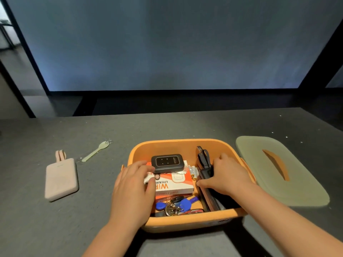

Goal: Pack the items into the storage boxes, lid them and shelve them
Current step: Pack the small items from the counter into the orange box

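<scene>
Both hands are down inside the orange storage box [185, 222], which sits on the grey table [27, 219] at near centre. The left hand [132, 188] lies over the left end of the white-and-orange carton [173, 183], fingers loosely together and bent onto its edge beside the small black router [167, 162] resting on top. The right hand [227, 175] presses on a flat black item [206, 173] standing along the box's right wall, fingers curled over its top; whether the thumb closes round it I cannot tell. A bunch of keys with blue fobs [176, 204] fills the near part of the box.

2 things are still outside. The pink power bank [61, 179] lies well to the left of the box, its long axis running near to far with its strap [60, 154] pointing away. The pale spork [95, 151] lies just beyond it, slanted, its head toward the far right. The left hand is clearly the nearer one to both, so the next pick is probably a leftward reach.

The green lid [278, 173] lies flat just right of the box, touching or nearly touching its rim, nearer the right hand.
</scene>
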Demonstrator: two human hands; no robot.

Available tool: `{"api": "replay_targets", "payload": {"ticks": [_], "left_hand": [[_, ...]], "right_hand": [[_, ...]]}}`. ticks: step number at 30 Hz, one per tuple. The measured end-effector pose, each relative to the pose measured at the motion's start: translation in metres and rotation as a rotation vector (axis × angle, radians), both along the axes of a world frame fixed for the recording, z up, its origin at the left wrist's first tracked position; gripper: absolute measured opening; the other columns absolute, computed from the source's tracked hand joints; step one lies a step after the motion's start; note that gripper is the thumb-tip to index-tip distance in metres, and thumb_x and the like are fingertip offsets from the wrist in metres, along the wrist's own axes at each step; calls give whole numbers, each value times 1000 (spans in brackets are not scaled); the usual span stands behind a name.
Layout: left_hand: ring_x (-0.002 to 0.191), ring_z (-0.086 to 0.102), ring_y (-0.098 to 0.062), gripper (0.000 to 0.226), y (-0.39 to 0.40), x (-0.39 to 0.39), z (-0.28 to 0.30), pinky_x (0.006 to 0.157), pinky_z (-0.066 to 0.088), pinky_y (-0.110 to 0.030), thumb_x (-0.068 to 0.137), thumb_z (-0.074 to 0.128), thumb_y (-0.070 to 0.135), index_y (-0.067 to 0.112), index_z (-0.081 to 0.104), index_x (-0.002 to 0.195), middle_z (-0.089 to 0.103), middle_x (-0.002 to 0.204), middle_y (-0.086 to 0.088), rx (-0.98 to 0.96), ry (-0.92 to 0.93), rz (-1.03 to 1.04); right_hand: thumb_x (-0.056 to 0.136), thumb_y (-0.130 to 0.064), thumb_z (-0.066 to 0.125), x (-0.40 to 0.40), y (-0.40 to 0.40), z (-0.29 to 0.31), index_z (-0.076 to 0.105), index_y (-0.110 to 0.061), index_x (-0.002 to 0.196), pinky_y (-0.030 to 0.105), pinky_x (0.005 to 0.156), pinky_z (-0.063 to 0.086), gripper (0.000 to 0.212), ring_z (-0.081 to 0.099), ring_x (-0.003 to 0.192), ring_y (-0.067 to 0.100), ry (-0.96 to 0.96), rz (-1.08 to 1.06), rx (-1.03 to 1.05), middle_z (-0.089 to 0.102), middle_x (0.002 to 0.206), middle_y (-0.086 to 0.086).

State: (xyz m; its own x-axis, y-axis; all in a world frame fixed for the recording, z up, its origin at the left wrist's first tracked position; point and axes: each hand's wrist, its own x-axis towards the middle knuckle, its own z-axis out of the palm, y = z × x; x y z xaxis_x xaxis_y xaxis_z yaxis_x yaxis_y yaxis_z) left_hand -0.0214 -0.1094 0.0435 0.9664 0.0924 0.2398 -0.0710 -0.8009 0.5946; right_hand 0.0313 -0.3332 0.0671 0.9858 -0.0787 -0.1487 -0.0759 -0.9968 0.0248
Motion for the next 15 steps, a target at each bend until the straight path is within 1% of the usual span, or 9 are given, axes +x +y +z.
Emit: {"api": "replay_targets", "payload": {"ticks": [2,3,5,7,8,10,11,13,15], "left_hand": [[120,43,-7,21,-1,-1,0,110,31,-38,89,55,27,33,60,109,51,128,17,-39,-15,4],[119,43,-5,21,-1,-1,-2,109,31,-36,89,55,26,33,60,108,51,127,18,-73,-32,3],[116,42,2,21,1,-4,-5,104,33,-26,89,56,22,33,62,106,51,124,21,-178,-73,-6],[115,41,10,22,6,-13,-8,98,34,-14,90,56,18,33,62,104,51,121,26,-298,-107,-12],[115,43,10,21,9,-19,-9,94,34,-10,90,57,17,33,63,103,52,119,26,-344,-132,4],[114,47,7,20,22,-31,-12,86,36,-4,90,57,17,33,63,101,55,116,23,-408,-187,77],[111,48,7,21,32,-35,-14,83,35,-1,90,58,16,33,63,101,57,113,22,-430,-203,120],[106,48,10,23,56,-39,-22,78,33,1,89,58,16,35,61,101,58,111,21,-442,-190,220],[95,49,15,23,84,-39,-33,73,33,2,89,58,17,35,59,103,57,111,19,-444,-137,337]], "right_hand": [[71,-69,64,-4,4,-3,50,-19,122,31,83,48,72,48,110,18,-30,4,0,48,122,0],[72,-67,65,-6,7,-2,47,-20,124,31,84,48,72,47,112,18,-72,11,6,47,123,0],[75,-63,64,-10,19,2,42,-22,127,29,82,49,69,48,111,16,-210,54,65,46,125,-1],[81,-56,63,-14,39,11,39,-24,130,27,78,49,63,49,111,15,-345,137,191,44,130,-3],[83,-52,62,-15,51,16,39,-25,132,24,76,48,61,49,112,13,-382,189,260,42,133,-5],[85,-48,62,-19,76,21,39,-28,134,18,72,44,58,50,112,8,-389,290,372,39,135,-11],[85,-47,62,-21,89,22,40,-30,133,16,70,40,55,50,108,6,-376,342,408,39,134,-13],[85,-44,62,-23,113,19,44,-32,126,15,62,35,46,50,98,4,-356,450,467,41,128,-16],[85,-39,61,-22,135,16,47,-34,120,16,64,38,39,49,99,4,-338,527,540,42,123,-18]]}}
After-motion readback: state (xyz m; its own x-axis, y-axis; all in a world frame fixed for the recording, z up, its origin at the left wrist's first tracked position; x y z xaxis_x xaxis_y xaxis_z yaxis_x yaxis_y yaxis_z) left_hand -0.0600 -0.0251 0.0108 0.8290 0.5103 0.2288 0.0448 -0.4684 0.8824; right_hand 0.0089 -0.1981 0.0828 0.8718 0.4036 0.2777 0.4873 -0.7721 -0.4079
